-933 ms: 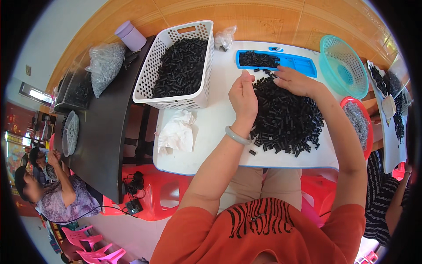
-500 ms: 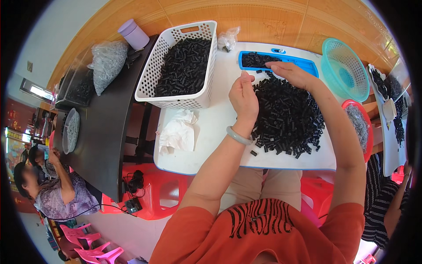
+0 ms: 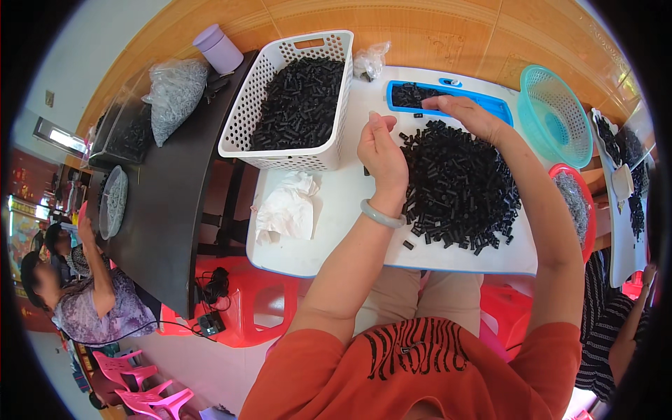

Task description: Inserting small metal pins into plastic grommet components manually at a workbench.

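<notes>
The small black plastic pieces (image 3: 458,185) heaped on the white table (image 3: 329,231) look light, stiff and loose, best pinched singly by their sides. The right hand (image 3: 467,115) lies flat at the blue tray (image 3: 490,106) on the far edge; the left hand (image 3: 381,150) is loosely curled just left of the heap. Whether either holds a piece I cannot tell; the fingers hide it.

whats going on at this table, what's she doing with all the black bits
A person in an orange shirt sits at a white table with a big pile of small black pieces in front of them. The right hand reaches over the blue tray, which already holds some pieces. The left hand is raised beside the pile. A white basket full of similar pieces stands to the left.
</notes>
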`<action>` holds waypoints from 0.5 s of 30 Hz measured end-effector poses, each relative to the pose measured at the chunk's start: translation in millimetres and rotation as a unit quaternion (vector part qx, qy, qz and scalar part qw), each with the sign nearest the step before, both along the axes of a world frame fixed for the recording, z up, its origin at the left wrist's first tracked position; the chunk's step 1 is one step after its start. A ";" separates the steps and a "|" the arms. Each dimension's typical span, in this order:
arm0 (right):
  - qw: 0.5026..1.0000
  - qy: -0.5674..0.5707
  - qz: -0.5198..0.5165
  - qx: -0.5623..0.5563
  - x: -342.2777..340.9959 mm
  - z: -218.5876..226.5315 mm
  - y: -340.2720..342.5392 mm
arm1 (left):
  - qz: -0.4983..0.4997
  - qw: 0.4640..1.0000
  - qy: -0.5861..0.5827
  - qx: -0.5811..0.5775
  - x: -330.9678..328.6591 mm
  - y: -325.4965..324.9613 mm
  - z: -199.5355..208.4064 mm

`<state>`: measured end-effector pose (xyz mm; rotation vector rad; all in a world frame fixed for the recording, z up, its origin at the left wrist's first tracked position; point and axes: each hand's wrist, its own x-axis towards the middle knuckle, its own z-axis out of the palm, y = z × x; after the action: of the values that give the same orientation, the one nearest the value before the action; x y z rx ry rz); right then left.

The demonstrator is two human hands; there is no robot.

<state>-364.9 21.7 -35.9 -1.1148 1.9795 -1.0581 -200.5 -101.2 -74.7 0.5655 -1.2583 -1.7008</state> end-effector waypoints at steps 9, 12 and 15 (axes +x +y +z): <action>0.998 0.013 0.052 0.042 9.6 -3.5 -18.5 | 0.013 1.000 0.014 -0.011 -1.7 0.1 -1.5; 0.996 0.036 0.066 0.042 14.3 -4.6 -14.3 | 0.021 1.000 0.019 -0.013 -2.1 -1.6 -0.9; 0.996 0.037 0.070 0.043 17.8 -3.4 -8.4 | 0.021 1.000 0.022 -0.004 -0.4 -2.3 1.6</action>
<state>-347.1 13.2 -39.3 -1.2416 1.9525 -0.8625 -200.9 -103.5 -73.1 0.5427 -1.2127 -1.6655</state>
